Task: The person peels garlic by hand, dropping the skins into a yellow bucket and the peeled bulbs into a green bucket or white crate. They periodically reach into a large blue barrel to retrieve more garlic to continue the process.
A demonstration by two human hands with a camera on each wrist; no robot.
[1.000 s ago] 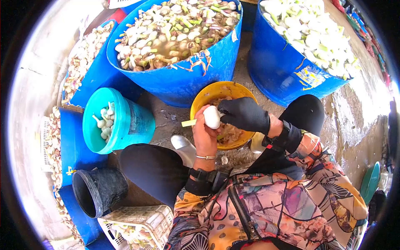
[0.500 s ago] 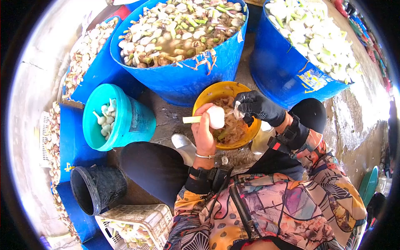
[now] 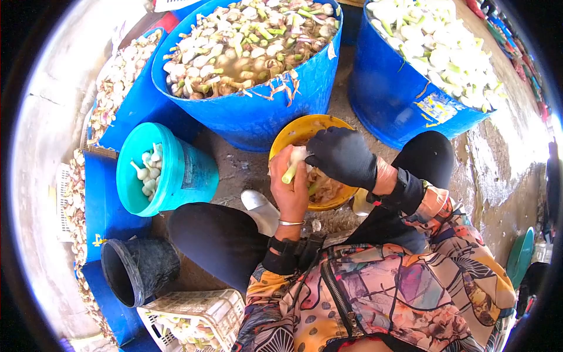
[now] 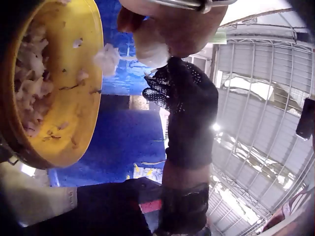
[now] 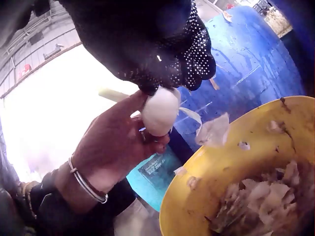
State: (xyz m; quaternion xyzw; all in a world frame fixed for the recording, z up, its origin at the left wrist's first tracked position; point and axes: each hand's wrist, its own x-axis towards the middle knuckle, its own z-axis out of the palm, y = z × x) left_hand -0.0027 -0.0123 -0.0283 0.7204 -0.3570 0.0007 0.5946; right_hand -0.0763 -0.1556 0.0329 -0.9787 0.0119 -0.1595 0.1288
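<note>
The bare left hand point(image 3: 290, 188) point(image 5: 115, 140) grips a white garlic bulb point(image 3: 298, 155) point(image 5: 161, 112), its cut green stem point(image 3: 291, 172) pointing toward the body. Against the bulb, the black-gloved right hand point(image 3: 343, 157) point(image 4: 189, 105) point(image 5: 147, 44) has its fingers curled, pinching at the bulb's edge. From the bulb a strip of papery skin point(image 5: 214, 130) point(image 4: 107, 59) dangles beside the yellow bucket point(image 3: 282, 139) point(image 4: 81, 105) point(image 5: 236, 132), which holds loose peelings point(image 3: 328, 190) point(image 5: 261, 199). Both hands are above this bucket.
Behind stand a blue tub point(image 3: 252, 120) of garlic in water and another blue tub point(image 3: 381, 100) of pale garlic. At the left are a turquoise bucket point(image 3: 196, 173) with bulbs, a black bucket point(image 3: 152, 264) and a white crate point(image 3: 226, 311). The person's knees flank the yellow bucket.
The right hand moved away from the bulb with some skin, then came back to it. The left hand has turned the bulb, so its stem points toward the body instead of left.
</note>
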